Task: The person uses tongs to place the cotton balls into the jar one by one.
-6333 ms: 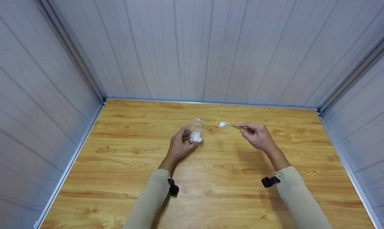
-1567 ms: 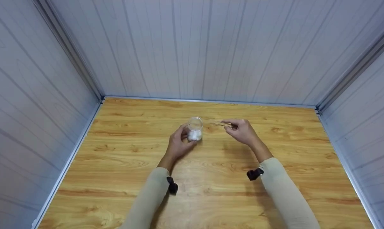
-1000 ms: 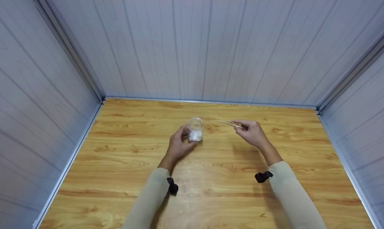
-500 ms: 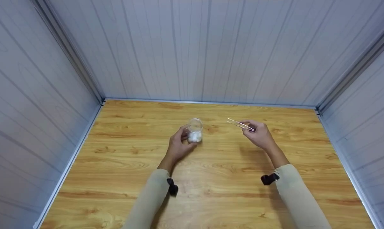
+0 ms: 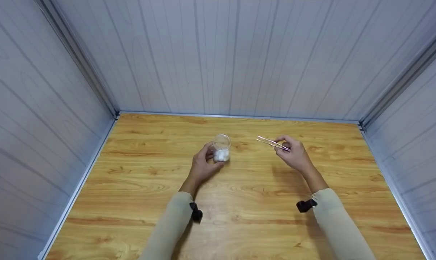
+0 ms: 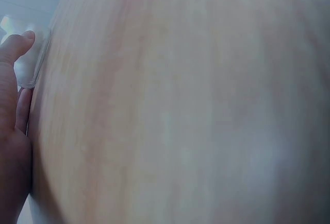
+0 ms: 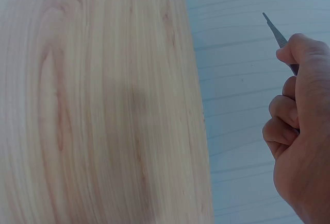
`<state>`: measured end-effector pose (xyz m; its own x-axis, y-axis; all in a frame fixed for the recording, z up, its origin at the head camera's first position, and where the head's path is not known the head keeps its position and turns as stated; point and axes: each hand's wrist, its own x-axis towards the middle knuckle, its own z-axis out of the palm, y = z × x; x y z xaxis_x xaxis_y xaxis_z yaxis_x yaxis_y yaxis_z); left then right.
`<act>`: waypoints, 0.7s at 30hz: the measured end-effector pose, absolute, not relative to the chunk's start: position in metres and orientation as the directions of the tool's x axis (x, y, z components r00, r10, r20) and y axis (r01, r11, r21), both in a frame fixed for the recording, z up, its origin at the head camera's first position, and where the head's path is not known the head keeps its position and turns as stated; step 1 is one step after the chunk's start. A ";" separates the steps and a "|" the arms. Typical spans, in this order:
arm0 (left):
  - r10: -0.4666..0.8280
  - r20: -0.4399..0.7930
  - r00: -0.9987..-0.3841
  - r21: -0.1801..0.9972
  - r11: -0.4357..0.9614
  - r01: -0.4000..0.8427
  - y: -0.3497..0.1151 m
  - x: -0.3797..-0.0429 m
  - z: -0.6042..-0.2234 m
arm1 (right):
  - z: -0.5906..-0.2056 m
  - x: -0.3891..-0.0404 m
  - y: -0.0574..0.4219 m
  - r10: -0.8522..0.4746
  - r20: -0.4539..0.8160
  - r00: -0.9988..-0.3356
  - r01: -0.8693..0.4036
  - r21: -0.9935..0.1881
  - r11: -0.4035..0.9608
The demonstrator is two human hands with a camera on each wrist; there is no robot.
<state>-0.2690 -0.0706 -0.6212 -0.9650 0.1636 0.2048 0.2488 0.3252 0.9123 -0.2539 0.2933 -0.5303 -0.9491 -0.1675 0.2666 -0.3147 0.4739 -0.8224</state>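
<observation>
My left hand [image 5: 202, 164] grips a clear glass jar [image 5: 222, 142] low on its side, near the middle of the table. White cotton balls [image 5: 221, 155] fill the lower part of the jar, and its top is uncovered. In the left wrist view the thumb lies across the jar [image 6: 31, 62]. To the right, my right hand [image 5: 293, 153] pinches metal tweezers [image 5: 268, 141] between thumb and fingers, above the table. The two tips of the tweezers point left toward the jar, stand slightly apart and have nothing between them. The right wrist view shows the other fingers curled below the tweezers [image 7: 277, 32].
The wood-grain table [image 5: 149, 202] is bounded by a pale panelled back wall [image 5: 218, 61] and side walls at left and right. A metal strip [image 5: 189, 115] runs along the table's back edge. Each sleeve carries a small black wrist camera [image 5: 304, 206].
The cotton ball held in the tweezers in the oldest frame is gone from them. Since then the tweezers came near the jar, then drew back right. The left hand and jar stayed nearly still.
</observation>
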 end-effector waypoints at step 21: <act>0.176 0.225 -0.958 0.905 0.328 0.272 -0.071 -0.271 -0.621 | -0.547 -0.243 0.279 -0.059 0.372 -0.926 -0.346 -0.780 0.521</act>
